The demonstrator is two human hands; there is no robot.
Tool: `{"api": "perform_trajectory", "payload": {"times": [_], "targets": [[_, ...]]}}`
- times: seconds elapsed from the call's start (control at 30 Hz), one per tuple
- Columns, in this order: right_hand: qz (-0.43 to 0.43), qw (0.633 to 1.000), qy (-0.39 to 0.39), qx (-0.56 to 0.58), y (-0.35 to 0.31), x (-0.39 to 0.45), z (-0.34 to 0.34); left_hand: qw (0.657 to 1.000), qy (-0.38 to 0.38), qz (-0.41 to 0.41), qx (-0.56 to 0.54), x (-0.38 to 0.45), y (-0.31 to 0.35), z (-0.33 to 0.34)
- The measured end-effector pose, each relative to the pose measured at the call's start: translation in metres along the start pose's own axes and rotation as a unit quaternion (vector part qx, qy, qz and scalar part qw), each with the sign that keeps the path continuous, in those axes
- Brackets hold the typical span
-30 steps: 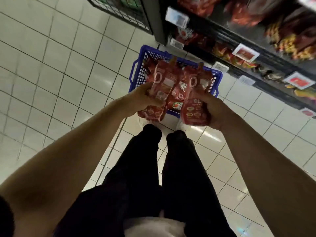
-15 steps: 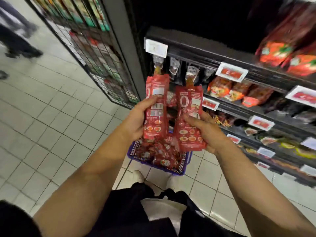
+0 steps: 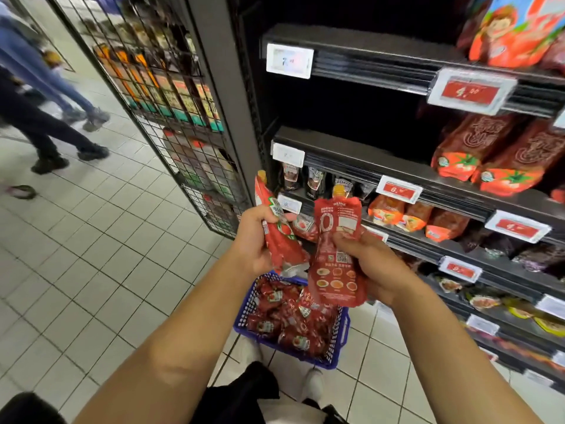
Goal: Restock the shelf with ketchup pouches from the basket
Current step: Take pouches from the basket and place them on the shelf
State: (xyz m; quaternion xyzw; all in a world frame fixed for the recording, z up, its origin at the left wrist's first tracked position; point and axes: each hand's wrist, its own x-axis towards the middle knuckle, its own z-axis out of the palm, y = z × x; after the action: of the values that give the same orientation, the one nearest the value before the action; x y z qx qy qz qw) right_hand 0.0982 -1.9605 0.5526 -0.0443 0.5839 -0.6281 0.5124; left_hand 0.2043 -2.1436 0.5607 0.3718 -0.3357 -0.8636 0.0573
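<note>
One red ketchup pouch (image 3: 336, 255) is held upright in the right hand (image 3: 371, 267), whose fingers are curled around its middle, and a second pouch (image 3: 279, 237), tilted to the left, is gripped by the left hand (image 3: 255, 240). Both are in front of the dark shelf (image 3: 351, 154). Below the hands, the blue basket (image 3: 342, 328) stands on the tiled floor (image 3: 101, 270) with more pouches inside.

Your left hand (image 3: 255, 240) and right hand (image 3: 371, 264) sit at frame centre, each gripping a ketchup pouch (image 3: 336, 249), side by side. The basket (image 3: 342, 328) lies just below them on the floor (image 3: 91, 255), more pouches inside. The shelves (image 3: 412, 175) fill the right and upper right; a wire rack (image 3: 171, 96) stands upper left of your hands.
</note>
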Motion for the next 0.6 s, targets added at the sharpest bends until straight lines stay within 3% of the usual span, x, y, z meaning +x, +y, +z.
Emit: {"api": "perform_trajectory", "payload": {"times": [0.17,0.3,0.47,0.6], "targets": [[0.016,0.999,0.003,0.044,-0.008,0.016,0.013,0.999,0.009,-0.022,-0.036,0.009,0.012,-0.033],[0.007,1.000,0.012,0.009,-0.019,0.036,0.050,0.998,0.019,-0.041,0.048,0.005,0.041,-0.053],[-0.026,0.999,0.024,0.024,-0.051,0.065,0.107,0.991,0.012,0.062,0.120,0.005,0.097,-0.073],[-0.048,0.984,-0.074,0.156,-0.092,0.078,0.139,0.975,-0.010,0.120,0.187,0.007,0.148,-0.072]]}}
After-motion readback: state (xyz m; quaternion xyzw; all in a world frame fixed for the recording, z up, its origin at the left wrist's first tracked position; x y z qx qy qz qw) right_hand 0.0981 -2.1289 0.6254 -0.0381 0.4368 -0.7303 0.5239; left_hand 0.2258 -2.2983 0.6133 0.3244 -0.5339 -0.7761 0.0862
